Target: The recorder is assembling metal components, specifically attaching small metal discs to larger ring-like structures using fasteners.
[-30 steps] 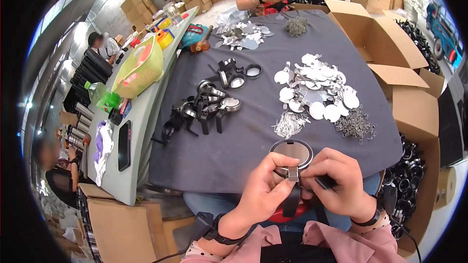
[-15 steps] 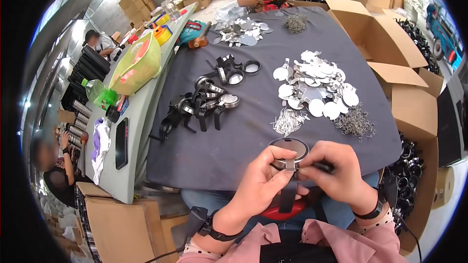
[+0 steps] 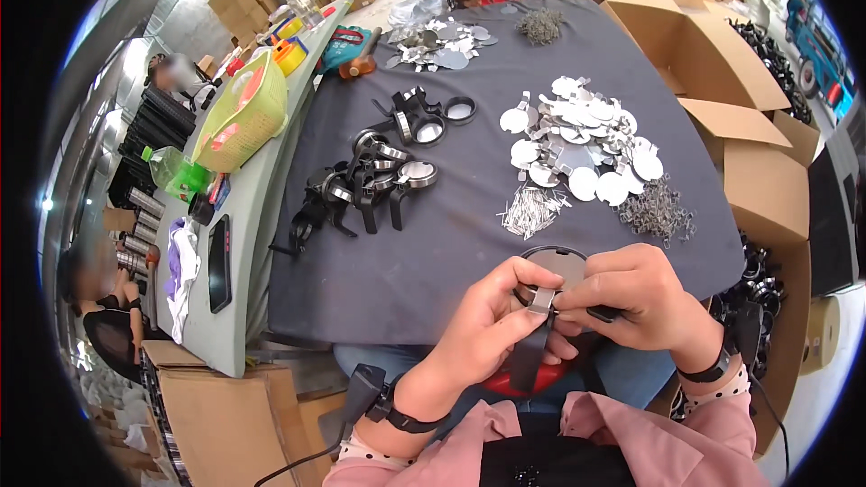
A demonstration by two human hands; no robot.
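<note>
Grey table (image 3: pixel 505 216), both hands (image 3: pixel 487 320) (image 3: pixel 636 293) pinching round black-rimmed mirror (image 3: pixel 552 263), handle partly hidden.

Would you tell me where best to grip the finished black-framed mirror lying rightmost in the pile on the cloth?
Probably by the black mirror's handle, coming from the near side: its handle points toward the person and lies free on the grey cloth, while its round head touches neighbouring pieces.
</note>
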